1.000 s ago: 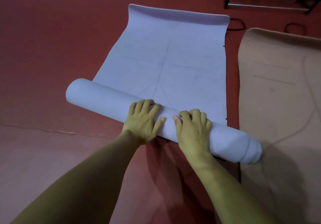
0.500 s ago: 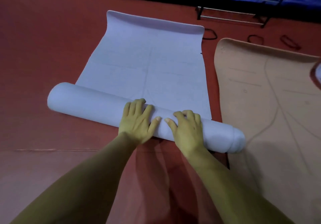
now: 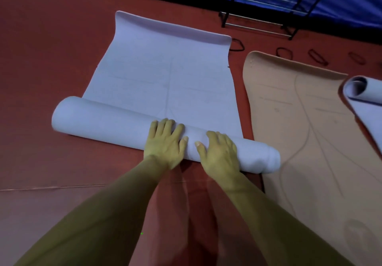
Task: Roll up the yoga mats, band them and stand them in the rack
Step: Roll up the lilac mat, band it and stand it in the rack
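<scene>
Rolling the lavender mat (image 3: 115, 121), dead centre, toward 12 o'clock.
My left hand (image 3: 165, 143) and right hand (image 3: 220, 155) press open-fingered on it, gripping nothing; I'd spread them wider, since its 3 o'clock end telescopes.

pale lavender mat (image 3: 165, 79) with faint grid lines; tan mat (image 3: 299, 131) with curved lines; red-brown floor (image 3: 51, 48); black rack (image 3: 258, 15).

One head-worn view, aimed forward and down at floor (image 3: 51, 59).
Close above left hand (image 3: 165, 141) and right hand (image 3: 219, 154); rack (image 3: 256, 29) far, top edge.
</scene>
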Available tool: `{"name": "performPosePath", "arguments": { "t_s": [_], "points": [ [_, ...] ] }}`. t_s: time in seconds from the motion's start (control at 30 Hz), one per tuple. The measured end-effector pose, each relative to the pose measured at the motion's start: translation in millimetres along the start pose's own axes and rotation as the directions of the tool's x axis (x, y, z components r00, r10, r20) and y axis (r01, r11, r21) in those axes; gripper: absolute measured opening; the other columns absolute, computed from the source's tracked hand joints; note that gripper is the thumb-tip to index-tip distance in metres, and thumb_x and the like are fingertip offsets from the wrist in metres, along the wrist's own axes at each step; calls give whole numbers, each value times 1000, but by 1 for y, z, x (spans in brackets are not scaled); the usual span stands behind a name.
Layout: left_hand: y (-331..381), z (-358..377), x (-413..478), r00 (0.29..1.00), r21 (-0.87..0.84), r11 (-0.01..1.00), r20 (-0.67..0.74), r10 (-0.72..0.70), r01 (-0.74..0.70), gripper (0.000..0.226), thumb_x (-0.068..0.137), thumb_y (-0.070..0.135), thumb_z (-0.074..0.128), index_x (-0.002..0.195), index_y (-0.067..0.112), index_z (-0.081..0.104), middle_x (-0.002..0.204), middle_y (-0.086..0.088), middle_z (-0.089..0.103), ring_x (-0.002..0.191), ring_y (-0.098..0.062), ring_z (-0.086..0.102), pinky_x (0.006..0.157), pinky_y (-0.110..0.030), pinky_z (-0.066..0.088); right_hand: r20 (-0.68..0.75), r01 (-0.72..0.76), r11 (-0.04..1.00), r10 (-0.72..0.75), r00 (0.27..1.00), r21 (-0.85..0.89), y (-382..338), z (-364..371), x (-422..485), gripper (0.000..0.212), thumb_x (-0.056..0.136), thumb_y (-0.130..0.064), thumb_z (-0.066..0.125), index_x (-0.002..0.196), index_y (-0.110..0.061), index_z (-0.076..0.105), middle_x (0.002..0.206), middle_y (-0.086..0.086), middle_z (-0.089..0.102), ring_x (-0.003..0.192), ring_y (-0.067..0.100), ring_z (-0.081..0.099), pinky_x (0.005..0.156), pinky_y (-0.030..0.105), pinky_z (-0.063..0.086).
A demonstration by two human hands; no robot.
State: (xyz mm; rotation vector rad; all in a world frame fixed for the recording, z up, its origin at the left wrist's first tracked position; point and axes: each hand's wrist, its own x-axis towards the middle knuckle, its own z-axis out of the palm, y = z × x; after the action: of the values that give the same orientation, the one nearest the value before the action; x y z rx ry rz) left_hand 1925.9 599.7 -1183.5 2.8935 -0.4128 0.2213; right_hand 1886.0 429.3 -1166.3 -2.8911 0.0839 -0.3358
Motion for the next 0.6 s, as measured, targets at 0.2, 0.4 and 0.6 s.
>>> {"name": "performPosePath", "arguments": {
  "t_s": [0.2, 0.4, 0.6],
  "points": [
    [2, -1, -1, 994, 35, 996, 72, -79, 77, 65, 97, 53, 13, 144, 25, 48, 144, -17, 39, 136, -32, 30, 119, -48, 4, 91, -2, 1000, 4, 996, -17, 3, -15, -5, 50, 90, -47, 46, 122, -15, 67, 117, 18, 57, 105, 38, 56, 85, 50, 53],
    [2, 6, 25, 997, 26, 997, -15, -77, 78, 59, 97, 50, 28, 128, 13, 61, 120, -18, 54, 112, -37, 50, 111, -53, 26, 38, 38, 998, -39, 999, 40, 17, -6, 15, 53, 93, -51, 45, 121, -11, 65, 111, 18, 61, 103, 38, 58, 92, 51, 51],
    [4, 13, 51, 985, 59, 995, -155, -74, 84, 46, 97, 44, 34, 103, 7, 61, 115, -16, 58, 100, -34, 52, 96, -49, 37, -65, 52, 995, -46, 997, 90, 27, 19, 33, 55, 93, -57, 48, 119, -13, 68, 120, 22, 60, 118, 36, 53, 110, 56, 37]
  ]
}}
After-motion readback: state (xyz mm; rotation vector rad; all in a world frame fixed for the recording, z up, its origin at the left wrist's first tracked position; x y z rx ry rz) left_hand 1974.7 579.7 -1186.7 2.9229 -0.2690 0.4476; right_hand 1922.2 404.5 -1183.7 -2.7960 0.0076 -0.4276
